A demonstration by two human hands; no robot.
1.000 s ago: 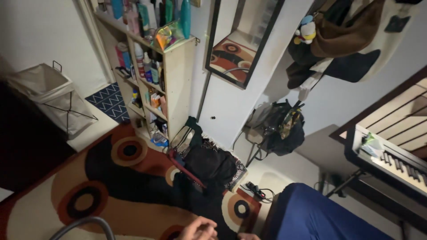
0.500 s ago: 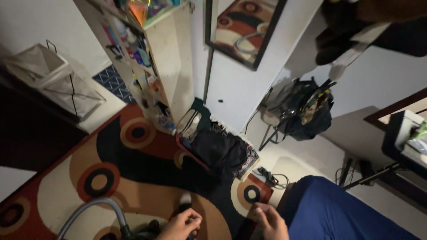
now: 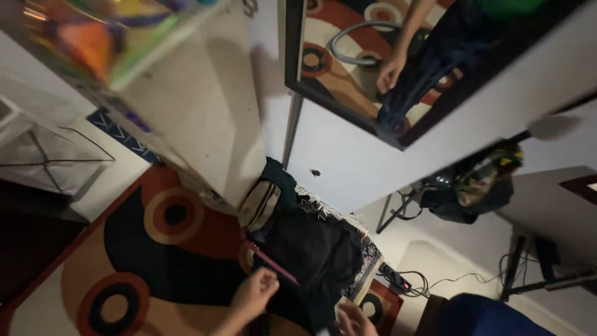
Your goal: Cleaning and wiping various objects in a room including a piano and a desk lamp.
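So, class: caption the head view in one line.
Both hands, left and right, reach toward dark clothing on a patterned rug.

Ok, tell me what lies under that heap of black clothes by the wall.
The black clothes lie on a patterned fringed mat, which rests on the circle-patterned rug. A red strip shows beside the left hand; the rest is covered.

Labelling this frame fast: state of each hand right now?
Left hand: fingers curled, at the pink strap; a grip on it cannot be told.
Right hand: open, fingers spread, holding nothing.
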